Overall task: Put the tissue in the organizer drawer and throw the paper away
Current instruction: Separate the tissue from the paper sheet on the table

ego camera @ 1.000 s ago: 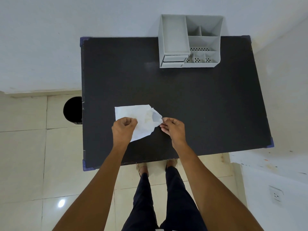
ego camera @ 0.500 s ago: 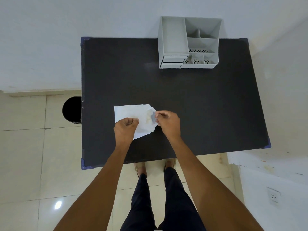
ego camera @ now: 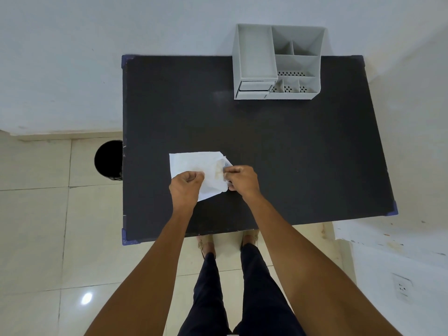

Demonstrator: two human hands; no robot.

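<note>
2 bare forearms, no sleeves, lead to the left hand (ego camera: 185,184) and right hand (ego camera: 242,180); dark trousers (ego camera: 232,294); sandals (ego camera: 206,244).

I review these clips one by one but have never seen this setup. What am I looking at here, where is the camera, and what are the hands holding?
No machine here: a person wears a camera on the head, looking down at their own arms and legs. On the black table lies a white sheet; whether it is the tissue or the paper I cannot tell. The left hand pinches its near edge, the right hand grips its folded right edge. A grey organizer, its small drawer slightly open, stands at the table's far edge. A black bin sits on the floor, left.
</note>
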